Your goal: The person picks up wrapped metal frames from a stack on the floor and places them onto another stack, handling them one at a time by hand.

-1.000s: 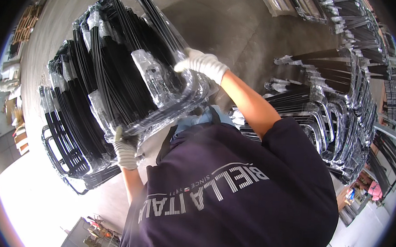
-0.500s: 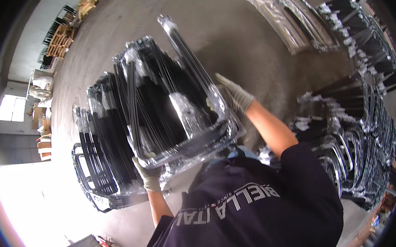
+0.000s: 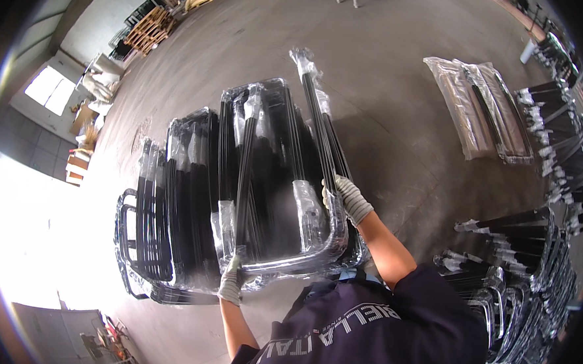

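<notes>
A black U-shaped tube frame lies across a cart-like stack, clear plastic wrapped on its ends and corners. My right hand, in a pale knitted glove, is closed round its right side bar, just above the bent corner. Gloved as well, my left hand grips the near left corner; its fingertips are partly hidden by the tube. Under and beside this frame stand several more black plastic-wrapped frames, packed close together on the left.
On the right stand rows of similar wrapped black frames. Flat plastic-wrapped brown panels lie on the concrete floor at the far right. Wooden pallets lean by the far left wall. A bright doorway is at the left.
The view has swung, so the stack appears lower and further right. My right hand, fingers stretched out before, has closed round the side bar. My left hand stays at the near left corner.
</notes>
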A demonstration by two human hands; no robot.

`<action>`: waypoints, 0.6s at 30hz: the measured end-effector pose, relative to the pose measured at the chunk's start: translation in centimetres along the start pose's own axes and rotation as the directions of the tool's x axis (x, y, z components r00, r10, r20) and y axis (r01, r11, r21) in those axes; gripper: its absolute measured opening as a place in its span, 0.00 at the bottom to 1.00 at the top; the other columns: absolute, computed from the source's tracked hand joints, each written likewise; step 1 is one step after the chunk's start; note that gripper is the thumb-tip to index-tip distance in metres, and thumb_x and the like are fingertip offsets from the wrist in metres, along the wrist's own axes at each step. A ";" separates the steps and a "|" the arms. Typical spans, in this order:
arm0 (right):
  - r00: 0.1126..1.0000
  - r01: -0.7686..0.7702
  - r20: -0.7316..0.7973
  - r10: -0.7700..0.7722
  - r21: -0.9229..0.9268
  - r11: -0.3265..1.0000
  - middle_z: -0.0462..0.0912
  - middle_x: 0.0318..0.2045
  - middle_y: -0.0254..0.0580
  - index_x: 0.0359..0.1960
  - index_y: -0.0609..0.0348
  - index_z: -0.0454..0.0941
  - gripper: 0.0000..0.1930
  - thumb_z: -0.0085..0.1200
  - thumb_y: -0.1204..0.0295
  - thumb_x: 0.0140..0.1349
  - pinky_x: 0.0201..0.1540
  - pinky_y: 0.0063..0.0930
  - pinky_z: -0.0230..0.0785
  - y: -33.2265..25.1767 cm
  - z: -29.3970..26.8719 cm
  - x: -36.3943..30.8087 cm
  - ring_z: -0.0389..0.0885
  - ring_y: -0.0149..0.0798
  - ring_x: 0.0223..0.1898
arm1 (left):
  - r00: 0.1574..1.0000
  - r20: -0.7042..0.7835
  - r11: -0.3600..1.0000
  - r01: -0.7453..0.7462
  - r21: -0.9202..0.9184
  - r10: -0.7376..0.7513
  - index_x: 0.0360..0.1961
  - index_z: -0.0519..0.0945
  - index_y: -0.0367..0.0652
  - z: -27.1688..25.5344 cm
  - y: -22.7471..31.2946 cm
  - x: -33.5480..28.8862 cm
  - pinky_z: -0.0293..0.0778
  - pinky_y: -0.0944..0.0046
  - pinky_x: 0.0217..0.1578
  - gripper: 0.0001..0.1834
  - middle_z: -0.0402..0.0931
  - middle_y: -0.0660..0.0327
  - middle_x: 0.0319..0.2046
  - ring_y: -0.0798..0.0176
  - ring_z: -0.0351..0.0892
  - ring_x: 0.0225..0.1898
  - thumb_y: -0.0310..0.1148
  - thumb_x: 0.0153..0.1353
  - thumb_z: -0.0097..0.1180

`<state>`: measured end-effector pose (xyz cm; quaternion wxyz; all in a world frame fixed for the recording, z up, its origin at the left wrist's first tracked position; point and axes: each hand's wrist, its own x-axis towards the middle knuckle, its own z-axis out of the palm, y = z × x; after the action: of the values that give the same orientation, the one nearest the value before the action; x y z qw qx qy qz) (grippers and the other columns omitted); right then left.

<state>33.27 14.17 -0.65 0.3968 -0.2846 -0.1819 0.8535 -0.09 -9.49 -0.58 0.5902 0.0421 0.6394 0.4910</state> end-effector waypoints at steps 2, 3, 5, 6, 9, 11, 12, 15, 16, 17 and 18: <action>0.994 0.101 -0.038 -0.103 -0.062 0.993 0.78 0.24 0.36 0.34 0.58 0.75 0.17 0.55 0.55 0.56 0.26 0.25 0.72 -1.7 3.8 -1.9 0.76 0.32 0.22 | 0.982 -0.151 0.597 0.055 0.800 0.112 0.37 0.79 0.49 3.1 2.4 -1.4 0.72 0.56 0.43 0.18 0.78 0.57 0.33 0.60 0.76 0.39 0.50 0.54 0.52; 0.988 0.149 -0.034 -0.153 -0.083 0.985 0.78 0.25 0.35 0.34 0.58 0.75 0.15 0.56 0.58 0.57 0.28 0.23 0.71 -2.0 5.6 -2.0 0.76 0.30 0.24 | 0.971 0.006 0.204 -0.055 0.977 0.238 0.42 0.78 0.54 3.1 3.3 -2.6 0.71 0.62 0.43 0.21 0.79 0.60 0.36 0.63 0.77 0.41 0.53 0.53 0.50; 0.987 0.134 -0.049 -0.155 -0.295 0.946 0.78 0.29 0.31 0.40 0.58 0.73 0.15 0.54 0.62 0.58 0.35 0.22 0.70 -0.1 8.1 -1.2 0.75 0.26 0.28 | 0.975 -0.019 -0.096 0.041 0.995 0.222 0.45 0.77 0.54 7.1 6.7 -2.8 0.70 0.63 0.45 0.20 0.77 0.59 0.41 0.61 0.76 0.43 0.50 0.54 0.51; 0.974 0.180 -0.040 -0.225 -0.469 0.865 0.77 0.29 0.33 0.40 0.58 0.74 0.14 0.54 0.62 0.58 0.37 0.24 0.68 1.4 8.3 -0.3 0.75 0.29 0.30 | 0.836 0.340 -0.149 -0.306 0.940 0.431 0.46 0.76 0.51 8.1 7.9 -1.7 0.70 0.65 0.44 0.21 0.76 0.58 0.42 0.62 0.76 0.44 0.49 0.55 0.52; 0.968 0.019 -0.048 -0.245 -0.963 0.268 0.76 0.29 0.40 0.36 0.56 0.73 0.10 0.52 0.64 0.58 0.44 0.32 0.63 3.2 12.7 -0.1 0.74 0.38 0.36 | 0.948 0.180 0.865 -0.314 0.392 0.263 0.46 0.74 0.42 18.7 13.6 -7.2 0.71 0.68 0.40 0.20 0.74 0.56 0.44 0.64 0.75 0.41 0.44 0.58 0.53; 0.994 0.049 0.032 -0.105 -0.986 0.162 0.77 0.32 0.50 0.39 0.60 0.68 0.17 0.52 0.61 0.53 0.43 0.35 0.67 7.4 15.2 0.8 0.76 0.47 0.38 | 0.889 0.072 0.679 -0.396 0.619 0.453 0.50 0.70 0.37 15.4 13.9 -2.3 0.71 0.69 0.38 0.28 0.74 0.57 0.43 0.67 0.74 0.40 0.45 0.54 0.59; 0.997 0.060 0.055 -0.051 -0.992 0.107 0.78 0.33 0.55 0.40 0.62 0.65 0.21 0.52 0.59 0.51 0.43 0.36 0.69 8.9 15.8 1.5 0.78 0.52 0.39 | 0.949 -0.012 0.838 -0.272 0.473 0.315 0.58 0.63 0.36 15.5 15.2 -2.1 0.69 0.68 0.40 0.42 0.73 0.54 0.42 0.64 0.72 0.41 0.47 0.45 0.66; 0.987 -0.087 -0.060 0.146 -0.979 0.185 0.78 0.36 0.59 0.45 0.65 0.59 0.25 0.50 0.60 0.52 0.45 0.39 0.68 10.4 21.2 -0.5 0.76 0.53 0.44 | 0.903 -0.164 0.526 -0.077 0.847 0.397 0.65 0.43 0.37 12.9 17.0 -1.1 0.67 0.61 0.51 0.62 0.66 0.45 0.52 0.53 0.69 0.52 0.54 0.37 0.68; 0.987 -0.108 -0.083 0.136 -0.977 0.185 0.78 0.37 0.56 0.44 0.61 0.62 0.22 0.47 0.59 0.53 0.47 0.42 0.66 11.6 21.7 -0.5 0.77 0.53 0.43 | 0.901 -0.188 0.369 0.033 0.929 0.391 0.65 0.38 0.39 12.7 17.1 -0.5 0.64 0.58 0.55 0.66 0.59 0.42 0.58 0.49 0.65 0.56 0.57 0.35 0.68; 0.988 -0.062 -0.040 0.152 -0.988 0.144 0.79 0.36 0.55 0.45 0.62 0.63 0.22 0.46 0.59 0.55 0.47 0.40 0.67 12.4 21.8 -0.3 0.78 0.50 0.42 | 0.897 -0.238 0.358 0.097 0.929 0.374 0.65 0.36 0.39 12.8 17.3 -0.3 0.64 0.56 0.55 0.68 0.56 0.42 0.59 0.46 0.64 0.57 0.58 0.33 0.68; 0.984 -0.008 0.009 0.177 -0.995 0.097 0.79 0.36 0.54 0.46 0.62 0.63 0.22 0.45 0.59 0.56 0.47 0.39 0.68 13.1 21.8 -0.2 0.78 0.47 0.42 | 0.891 -0.254 0.350 0.117 0.929 0.377 0.65 0.36 0.40 11.9 17.0 0.3 0.65 0.55 0.54 0.67 0.56 0.42 0.58 0.46 0.64 0.56 0.57 0.34 0.67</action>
<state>12.08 4.10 9.21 0.0377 -0.4330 -0.7123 0.5511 0.29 6.34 12.84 0.2633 0.3112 0.9091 0.0859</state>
